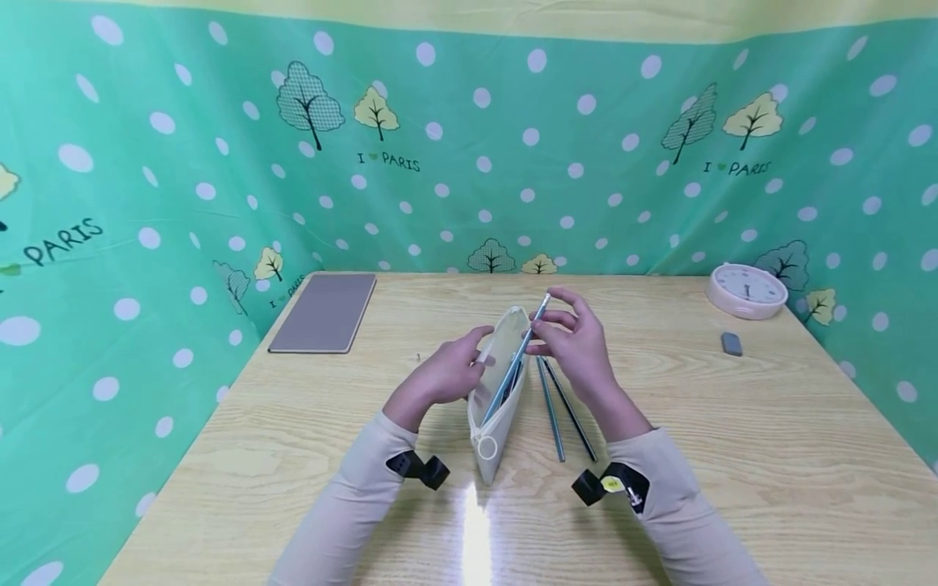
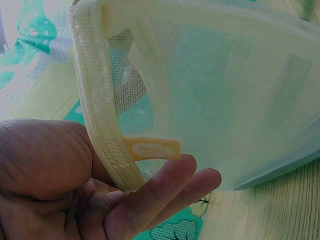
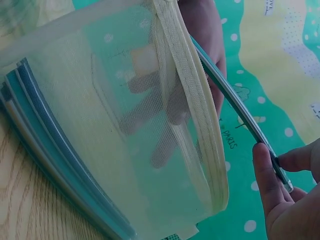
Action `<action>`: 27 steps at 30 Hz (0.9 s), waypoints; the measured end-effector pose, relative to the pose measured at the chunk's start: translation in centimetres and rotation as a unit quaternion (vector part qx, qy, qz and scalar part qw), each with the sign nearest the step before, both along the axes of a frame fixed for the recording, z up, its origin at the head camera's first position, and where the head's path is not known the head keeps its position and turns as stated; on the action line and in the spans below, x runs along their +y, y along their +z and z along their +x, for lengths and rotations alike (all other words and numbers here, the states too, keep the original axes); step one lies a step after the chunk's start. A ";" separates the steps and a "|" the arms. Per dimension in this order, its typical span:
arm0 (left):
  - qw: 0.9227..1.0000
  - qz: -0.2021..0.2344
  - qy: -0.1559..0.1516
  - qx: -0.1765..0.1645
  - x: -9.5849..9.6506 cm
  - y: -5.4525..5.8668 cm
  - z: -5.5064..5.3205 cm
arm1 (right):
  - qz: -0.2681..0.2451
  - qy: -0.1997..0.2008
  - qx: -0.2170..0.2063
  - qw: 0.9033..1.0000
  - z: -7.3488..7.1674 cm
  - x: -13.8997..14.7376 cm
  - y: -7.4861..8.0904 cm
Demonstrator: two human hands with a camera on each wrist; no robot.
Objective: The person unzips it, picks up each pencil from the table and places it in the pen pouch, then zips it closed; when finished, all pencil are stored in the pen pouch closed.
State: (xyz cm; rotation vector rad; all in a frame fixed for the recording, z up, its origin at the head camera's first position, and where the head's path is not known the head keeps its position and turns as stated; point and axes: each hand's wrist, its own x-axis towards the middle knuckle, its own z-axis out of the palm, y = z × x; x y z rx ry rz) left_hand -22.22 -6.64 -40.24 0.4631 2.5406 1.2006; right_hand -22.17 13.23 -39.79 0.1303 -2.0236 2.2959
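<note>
A pale mesh pencil pouch [image 1: 497,399] stands open on the wooden table [image 1: 733,456], with several pencils inside. My left hand [image 1: 449,373] grips the pouch's left rim [image 2: 102,125], thumb outside and fingers [image 2: 170,187] inside. My right hand [image 1: 575,338] pinches the upper end of a teal pencil [image 1: 516,358], [image 3: 235,107] that slants down into the pouch mouth [image 3: 192,100]. Two more pencils [image 1: 560,411] lie on the table just right of the pouch, under my right forearm.
A grey-brown notebook [image 1: 325,312] lies at the table's back left. A pink round clock [image 1: 746,290] sits at the back right with a small grey eraser [image 1: 730,343] in front of it. Green dotted cloth [image 1: 469,163] walls the table on three sides.
</note>
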 end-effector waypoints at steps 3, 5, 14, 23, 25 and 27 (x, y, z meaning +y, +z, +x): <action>1.000 -0.001 0.000 -0.001 0.0 0.0 0.0 | 0.004 0.007 0.004 1.000 0.1 -0.1 0.1; 1.000 -0.002 0.000 -0.001 0.0 0.0 0.0 | 0.007 0.009 0.005 1.000 0.2 -0.2 0.1; 1.000 -0.003 0.000 0.000 0.0 0.0 0.0 | 0.024 0.030 0.005 0.999 0.2 -0.4 -0.1; 1.000 -0.002 -0.003 -0.003 0.0 0.0 -0.1 | 0.032 0.047 0.010 0.998 0.2 -0.3 -0.3; 1.000 -0.001 -0.004 -0.004 0.0 0.0 -0.1 | 0.036 0.047 0.011 0.998 0.1 -0.2 -0.3; 1.000 0.001 -0.003 -0.007 0.0 0.0 -0.1 | 0.038 0.046 0.013 0.998 0.1 -0.2 -0.3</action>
